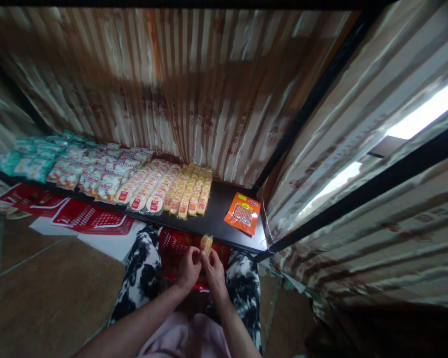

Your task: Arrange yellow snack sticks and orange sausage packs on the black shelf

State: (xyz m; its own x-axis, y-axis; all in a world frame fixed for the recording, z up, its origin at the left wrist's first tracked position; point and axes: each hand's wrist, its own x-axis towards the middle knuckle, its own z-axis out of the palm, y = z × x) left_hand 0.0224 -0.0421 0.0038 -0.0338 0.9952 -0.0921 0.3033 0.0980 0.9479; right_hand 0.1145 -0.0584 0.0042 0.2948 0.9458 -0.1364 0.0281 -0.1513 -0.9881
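Forearms [151,314] come up from the bottom edge, angled in to meet. Left hand [189,268] is curled, fingertips at the bottom of a small yellow snack [206,242], can't tell if that grip's really pinching; right hand [215,273] has its grip closed on it, just by the front edge of the black shelf [218,209]. Packets [104,181] crowd the shelf's left, then bare room between yellow rows [187,191] and the orange bag [242,214]. Hands partly hide the red basket [167,242]; contents too dark to read.
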